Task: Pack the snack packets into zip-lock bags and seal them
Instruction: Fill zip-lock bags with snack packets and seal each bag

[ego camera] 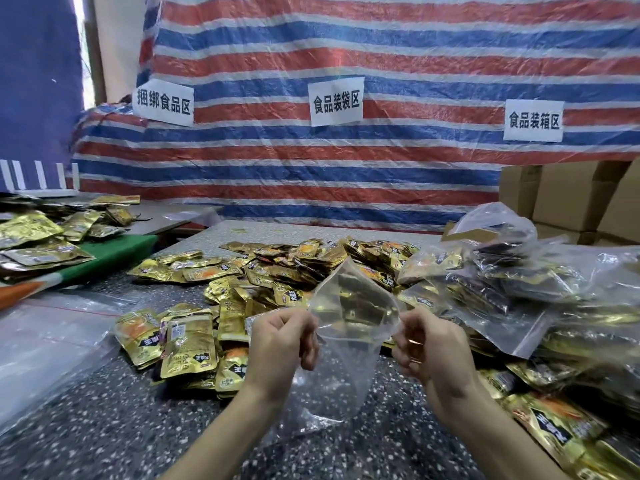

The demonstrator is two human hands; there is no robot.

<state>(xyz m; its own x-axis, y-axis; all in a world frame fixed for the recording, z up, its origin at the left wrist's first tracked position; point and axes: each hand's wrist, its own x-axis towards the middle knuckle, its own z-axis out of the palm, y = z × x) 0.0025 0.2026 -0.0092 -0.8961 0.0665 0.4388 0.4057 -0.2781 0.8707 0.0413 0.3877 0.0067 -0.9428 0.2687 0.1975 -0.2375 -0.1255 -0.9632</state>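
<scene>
Clear zip-lock bag pinched at both sides by left hand and right hand, above speckled bench, gold snack packets heaped behind, filled bags at right

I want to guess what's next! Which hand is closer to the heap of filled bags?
Right. The right hand pinches one edge of the empty zip-lock bag, just beside the heap of filled bags; the left hand grips the opposite edge, farther left.

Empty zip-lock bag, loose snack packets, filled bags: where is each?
empty zip-lock bag (341,368): head view, clear lower body.
loose snack packets (188,344): head view, front of one gold packet.
filled bags (502,292): head view, plastic of one packed bag.
</scene>
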